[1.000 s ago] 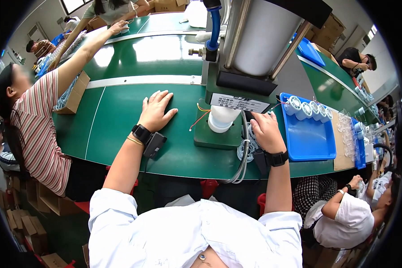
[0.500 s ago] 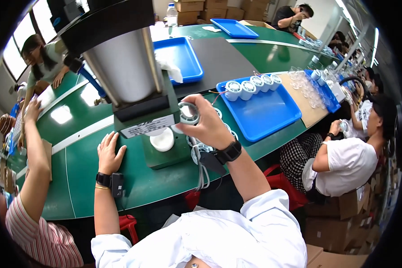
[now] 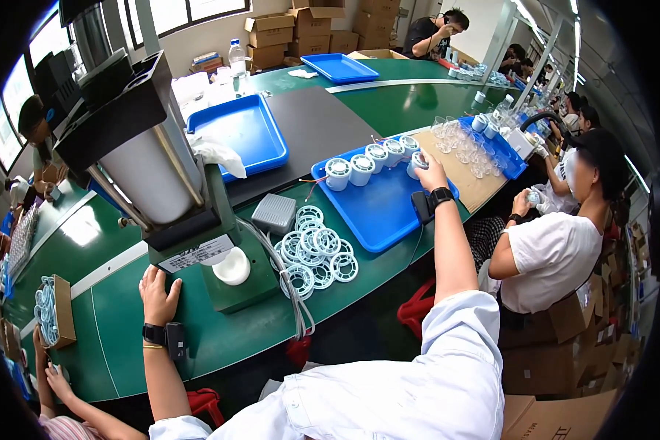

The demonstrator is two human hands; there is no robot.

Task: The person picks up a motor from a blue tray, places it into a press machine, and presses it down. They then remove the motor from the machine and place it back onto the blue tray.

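Observation:
Out over the blue tray (image 3: 367,224), my right hand (image 3: 433,174) closes on a pale-blue cylindrical housing (image 3: 418,163), partly hidden by my fingers. A row of like housings (image 3: 362,169) with ringed tops stands along the tray's far side. My left hand (image 3: 158,297) lies flat with fingers spread on the green table (image 3: 136,345), by the base of the bench press (image 3: 161,172). Beneath the press head sits a round white holder (image 3: 232,266) with nothing seen on it. Between press and tray lies a pile of pale-blue rings (image 3: 312,242).
A grey box-shaped unit (image 3: 275,213) and its cables (image 3: 290,293) lie beside the rings. Another blue tray (image 3: 242,136) stands beyond the press. Clear cups (image 3: 469,147) cover a brown board at right. Co-workers sit at right (image 3: 557,257) and at lower left (image 3: 88,418).
My right hand has carried the housing from beside the press rightward to the tray. My left hand stays flat on the table. The view has swung right.

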